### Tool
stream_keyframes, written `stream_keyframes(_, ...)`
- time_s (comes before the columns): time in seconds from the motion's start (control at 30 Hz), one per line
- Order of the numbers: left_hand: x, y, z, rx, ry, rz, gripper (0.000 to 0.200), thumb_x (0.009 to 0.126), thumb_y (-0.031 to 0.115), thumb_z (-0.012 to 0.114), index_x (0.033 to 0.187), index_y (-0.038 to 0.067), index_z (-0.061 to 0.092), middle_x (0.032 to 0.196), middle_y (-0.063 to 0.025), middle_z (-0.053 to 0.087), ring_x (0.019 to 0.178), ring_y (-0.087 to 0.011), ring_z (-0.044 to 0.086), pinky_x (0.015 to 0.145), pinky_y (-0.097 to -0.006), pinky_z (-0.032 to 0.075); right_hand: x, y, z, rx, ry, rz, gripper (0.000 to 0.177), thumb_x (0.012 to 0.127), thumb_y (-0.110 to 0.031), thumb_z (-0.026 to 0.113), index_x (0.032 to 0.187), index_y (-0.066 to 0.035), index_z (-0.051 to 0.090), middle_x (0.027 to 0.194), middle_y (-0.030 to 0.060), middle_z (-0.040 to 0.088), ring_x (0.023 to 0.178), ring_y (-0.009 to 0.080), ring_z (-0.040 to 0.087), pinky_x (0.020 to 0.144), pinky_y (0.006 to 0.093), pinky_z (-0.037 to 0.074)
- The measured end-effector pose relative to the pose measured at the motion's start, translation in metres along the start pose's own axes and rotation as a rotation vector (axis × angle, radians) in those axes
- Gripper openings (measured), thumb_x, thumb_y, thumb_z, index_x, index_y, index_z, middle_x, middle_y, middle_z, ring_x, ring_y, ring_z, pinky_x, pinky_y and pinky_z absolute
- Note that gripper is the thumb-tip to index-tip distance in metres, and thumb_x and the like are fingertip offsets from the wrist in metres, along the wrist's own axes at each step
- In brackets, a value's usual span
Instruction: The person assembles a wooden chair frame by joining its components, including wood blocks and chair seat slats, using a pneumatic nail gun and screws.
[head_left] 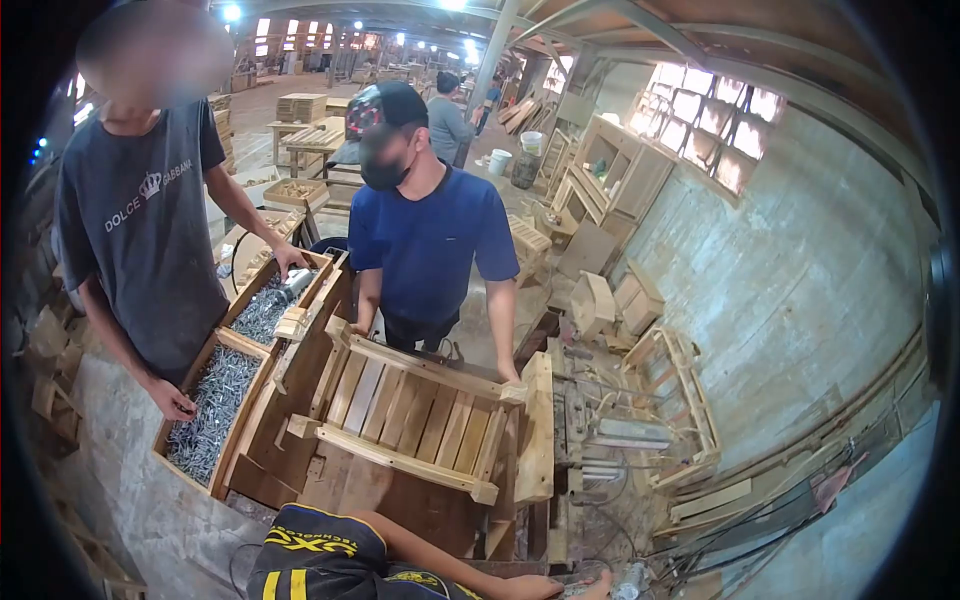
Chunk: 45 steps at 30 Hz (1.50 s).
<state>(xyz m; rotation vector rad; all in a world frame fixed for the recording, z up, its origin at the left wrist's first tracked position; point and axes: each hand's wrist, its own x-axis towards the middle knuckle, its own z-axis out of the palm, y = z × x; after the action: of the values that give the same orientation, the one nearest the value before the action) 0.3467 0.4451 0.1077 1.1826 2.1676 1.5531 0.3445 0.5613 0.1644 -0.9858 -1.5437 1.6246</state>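
My left arm, in a black and yellow sleeve, reaches along the bottom edge toward the right. My left hand point(535, 587) is partly cut off, its fingers bent closed around something too small to make out. Close beside it, only part of my right hand point(600, 584) shows at the frame edge, and its grip is hidden. A shiny, clear-looking object point(631, 578) lies just right of it. In front of me, a curved slatted wooden panel point(405, 415) rests on the workbench.
Across the bench a co-worker in blue point(432, 240) holds the panel's ends. Another person point(145, 220) has one hand over a wooden box of screws point(262, 372) and the other by a metal tool point(294, 284). A wooden frame point(690, 400) stands at right.
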Motion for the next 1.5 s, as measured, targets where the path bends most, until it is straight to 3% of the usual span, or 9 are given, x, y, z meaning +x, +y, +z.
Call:
stream_keyframes(0.23,-0.010,-0.004,0.026,-0.319,0.164,-0.111,0.040,0.090,0.037,0.057,0.088,-0.002,0.061,0.083,-0.0270,0.061,0.080,-0.0446,0.059,0.071,-0.0526,0.045,0.000,0.019,-0.019,0.084,0.004,0.108,0.022,0.083,-0.007,0.069,0.102,-0.005,0.059,0.081,0.0125,0.058,0.062,0.0227,0.049,0.053,0.0383,0.043)
stream_keyframes(0.43,-0.030,0.025,0.026,-0.080,0.183,-0.254,0.044,0.085,0.044,0.060,0.090,0.000,0.064,0.086,-0.0271,0.063,0.083,-0.0439,0.061,0.070,-0.0509,0.047,0.002,0.037,-0.031,0.147,-0.019,0.179,0.020,0.084,-0.006,0.066,0.103,-0.005,0.060,0.088,0.0128,0.057,0.071,0.0253,0.050,0.059,0.0408,0.045)
stream_keyframes(0.73,-0.036,0.004,0.029,-0.301,0.063,-0.195,0.055,0.084,0.054,0.064,0.086,-0.001,0.065,0.074,-0.0185,0.059,0.059,-0.0318,0.051,0.058,-0.0464,0.043,0.023,0.087,-0.057,0.274,-0.117,0.307,0.019,0.085,-0.005,0.062,0.104,-0.005,0.061,0.100,0.0131,0.055,0.085,0.0293,0.051,0.069,0.0445,0.047)
stream_keyframes(0.87,-0.044,-0.013,0.036,-0.243,0.207,-0.206,0.052,0.086,0.051,0.063,0.105,0.003,0.064,0.081,-0.0185,0.064,0.073,-0.0343,0.061,0.067,-0.0439,0.047,0.038,0.109,-0.081,0.374,-0.192,0.361,0.019,0.085,-0.005,0.060,0.104,-0.005,0.062,0.105,0.0133,0.055,0.091,0.0310,0.052,0.073,0.0462,0.049)
stream_keyframes(0.97,-0.049,-0.017,0.062,-0.235,0.276,-0.236,0.054,0.087,0.050,0.063,0.116,0.005,0.063,0.086,-0.0202,0.066,0.081,-0.0367,0.065,0.071,-0.0434,0.049,0.004,0.036,-0.038,0.301,0.069,0.395,0.042,0.073,-0.003,0.067,0.114,-0.006,0.055,0.092,0.0076,0.059,0.062,0.0189,0.052,0.052,0.0334,0.043)
stream_keyframes(1.03,-0.049,-0.005,0.050,-0.210,0.281,-0.268,0.052,0.087,0.049,0.063,0.115,0.005,0.063,0.087,-0.0229,0.065,0.081,-0.0387,0.064,0.071,-0.0442,0.049,0.003,0.032,-0.032,0.268,-0.023,0.419,0.047,0.072,-0.006,0.068,0.118,-0.007,0.055,0.092,0.0053,0.057,0.068,0.0199,0.050,0.060,0.0346,0.043)
stream_keyframes(1.07,-0.049,0.002,0.039,-0.191,0.269,-0.281,0.050,0.087,0.047,0.063,0.113,0.005,0.064,0.088,-0.0239,0.064,0.081,-0.0395,0.064,0.071,-0.0444,0.048,0.010,0.038,-0.031,0.272,-0.074,0.472,0.028,0.069,-0.008,0.067,0.096,-0.015,0.058,0.086,0.0006,0.055,0.072,0.0174,0.049,0.066,0.0359,0.042)
stream_keyframes(1.13,-0.046,0.005,0.041,-0.149,0.437,-0.235,0.045,0.087,0.046,0.062,0.104,0.005,0.063,0.086,-0.0240,0.063,0.081,-0.0410,0.062,0.069,-0.0456,0.047,0.005,0.029,-0.023,0.263,-0.138,0.435,0.030,0.074,-0.012,0.070,0.102,-0.015,0.060,0.084,-0.0004,0.056,0.067,0.0159,0.051,0.062,0.0358,0.043)
stream_keyframes(1.5,-0.010,0.011,0.000,-0.162,0.229,-0.239,0.045,0.085,0.041,0.070,0.086,-0.001,0.056,0.074,-0.0228,0.057,0.066,-0.0374,0.058,0.060,-0.0436,0.044,0.007,-0.023,0.008,0.249,-0.435,0.252,0.028,0.077,0.005,0.059,0.102,-0.007,0.055,0.092,0.0058,0.061,0.060,0.0157,0.054,0.051,0.0294,0.046)
